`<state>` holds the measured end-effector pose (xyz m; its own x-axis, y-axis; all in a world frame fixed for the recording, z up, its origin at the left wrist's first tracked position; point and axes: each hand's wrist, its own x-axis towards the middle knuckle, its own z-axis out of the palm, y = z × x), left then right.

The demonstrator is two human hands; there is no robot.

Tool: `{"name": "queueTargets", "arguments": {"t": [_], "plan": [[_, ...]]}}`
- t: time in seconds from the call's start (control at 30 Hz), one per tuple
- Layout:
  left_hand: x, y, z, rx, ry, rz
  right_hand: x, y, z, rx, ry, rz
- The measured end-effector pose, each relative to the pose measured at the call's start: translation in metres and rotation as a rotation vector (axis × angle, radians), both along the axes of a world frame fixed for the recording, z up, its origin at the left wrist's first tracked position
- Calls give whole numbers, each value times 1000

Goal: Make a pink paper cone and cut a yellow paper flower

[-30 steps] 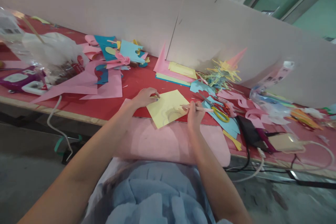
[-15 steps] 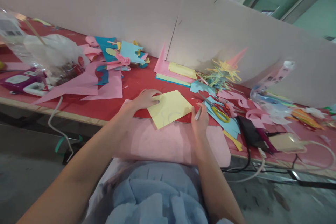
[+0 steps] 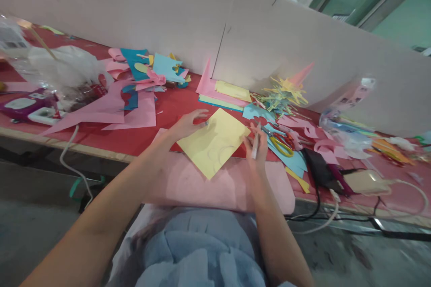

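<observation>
A yellow paper sheet (image 3: 210, 141) lies turned like a diamond in front of me, its near corner over the pink sheet (image 3: 188, 184) at the table edge. Faint curved pencil-like lines show on its lower right part. My left hand (image 3: 189, 124) is at the sheet's upper left edge, fingers apart, with the palm side hidden. A slim white pen (image 3: 255, 145) is held in my right hand (image 3: 258, 154), beside the sheet's right corner. Just right of that hand lie scissors with yellow handles (image 3: 282, 146) on light blue paper (image 3: 292, 163).
Pink paper pieces (image 3: 141, 110), a clear plastic bag (image 3: 63, 69) and a purple-and-white device (image 3: 30, 105) are at left. Stacked coloured sheets (image 3: 222, 94) and a pile of thin strips (image 3: 281, 94) stand at the back. A black case (image 3: 321, 172) and cables are at right.
The yellow sheet has turned and slid towards me and left. My left fingers have spread and lifted slightly; the pen in my right hand now stands more upright.
</observation>
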<state>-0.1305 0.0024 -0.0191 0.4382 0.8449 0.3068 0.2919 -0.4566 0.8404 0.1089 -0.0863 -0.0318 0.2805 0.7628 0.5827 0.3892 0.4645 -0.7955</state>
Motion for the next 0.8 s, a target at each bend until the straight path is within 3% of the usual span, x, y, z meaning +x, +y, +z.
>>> {"name": "queueTargets", "arguments": {"t": [0.2,0.43,0.6,0.8], "plan": [[3,3,-2,-84,-108,-24,-4,-1,4,-42,14,132],[-1,3,2,-103,-22,-56,2,4,-2,-70,-22,3],[0,4,0,-112,-31,-31,2,4,-8,-115,-82,10],[-2,0,5,-93,146,2,1,4,-8,-171,-175,-46]]}}
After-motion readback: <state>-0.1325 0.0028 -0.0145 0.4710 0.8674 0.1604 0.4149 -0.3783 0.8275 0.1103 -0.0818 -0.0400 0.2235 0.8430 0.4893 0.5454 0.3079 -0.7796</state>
